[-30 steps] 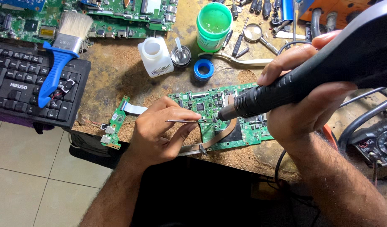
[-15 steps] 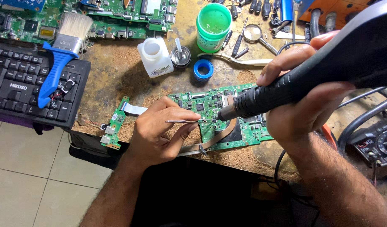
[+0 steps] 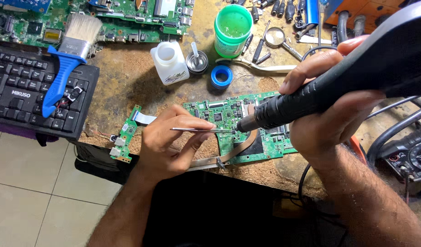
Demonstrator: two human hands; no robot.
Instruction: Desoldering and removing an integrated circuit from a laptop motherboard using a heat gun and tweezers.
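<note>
Green circuit board (image 3: 265,142) lies on the tabletop (image 3: 128,82); left hand (image 3: 167,142) pinches tweezers (image 3: 201,130) against it, right hand (image 3: 331,116) grips the black hot-air wand (image 3: 311,93), nozzle just above.

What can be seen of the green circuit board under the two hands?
The green circuit board lies flat near the front edge of the worn brown workbench. It is roughly rectangular, dotted with small components and a dark square chip. A curved copper-coloured strip crosses its lower left part. The left hand holds thin metal tweezers whose tips reach the board beside the nozzle of the black hot-air tool, gripped by the right hand. That hand hides the board's right end.
</note>
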